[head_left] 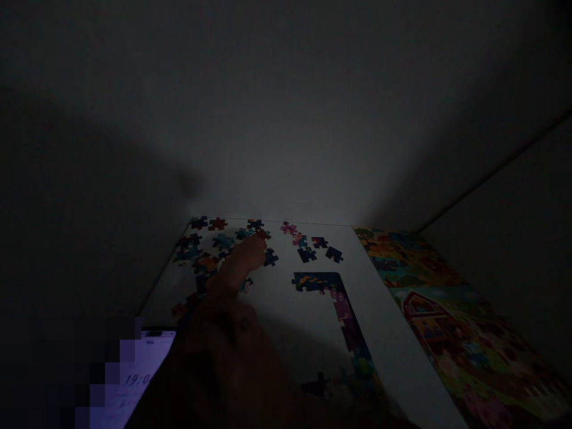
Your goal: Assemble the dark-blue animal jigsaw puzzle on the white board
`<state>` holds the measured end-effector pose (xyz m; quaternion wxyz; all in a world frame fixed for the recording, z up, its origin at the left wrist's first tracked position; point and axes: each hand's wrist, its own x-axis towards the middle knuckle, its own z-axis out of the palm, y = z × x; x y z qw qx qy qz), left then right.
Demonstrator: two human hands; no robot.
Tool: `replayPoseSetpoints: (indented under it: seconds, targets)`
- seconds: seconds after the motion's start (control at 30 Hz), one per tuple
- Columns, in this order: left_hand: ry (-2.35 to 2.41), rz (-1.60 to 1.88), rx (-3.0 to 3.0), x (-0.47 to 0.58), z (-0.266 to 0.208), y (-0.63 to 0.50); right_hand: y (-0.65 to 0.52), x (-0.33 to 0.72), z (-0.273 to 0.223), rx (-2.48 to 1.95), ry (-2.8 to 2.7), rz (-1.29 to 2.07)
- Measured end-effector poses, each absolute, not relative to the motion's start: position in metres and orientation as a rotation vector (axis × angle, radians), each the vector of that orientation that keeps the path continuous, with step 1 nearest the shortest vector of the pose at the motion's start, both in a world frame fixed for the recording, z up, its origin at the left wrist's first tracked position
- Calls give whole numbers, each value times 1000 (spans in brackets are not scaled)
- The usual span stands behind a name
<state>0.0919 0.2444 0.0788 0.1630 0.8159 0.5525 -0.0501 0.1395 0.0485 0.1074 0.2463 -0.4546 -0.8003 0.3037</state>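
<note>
The scene is very dark. My left hand [248, 255] reaches to the loose pieces at the back of the white surface, fingers closed at a reddish puzzle piece [263, 235]. A dark blue puzzle piece [270, 257] lies just right of that hand. Lower down, my right hand [241, 348] is in deep shadow near my left forearm; its fingers cannot be made out. Right of both hands, joined puzzle pieces [317, 281] form a corner, with a strip that runs down past a purple creature [340, 304].
Several loose pieces [223, 241] are scattered at the back left, others [307, 255] at the back middle. A lit phone [145, 363] lies at the lower left. On the right is a colourful farm picture [447, 322]. A pale wall [277, 149] rises behind the white surface [277, 304].
</note>
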Motion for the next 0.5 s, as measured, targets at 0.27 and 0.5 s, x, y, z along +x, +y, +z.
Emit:
replayPoseSetpoints:
  seconds: [0.27, 0.5]
  targets:
    - [1594, -140, 2298, 92, 83, 243, 55, 142, 101, -1103, -2284, 918]
    - [1582, -124, 2324, 92, 75, 249, 62, 152, 113, -1071, -2362, 897]
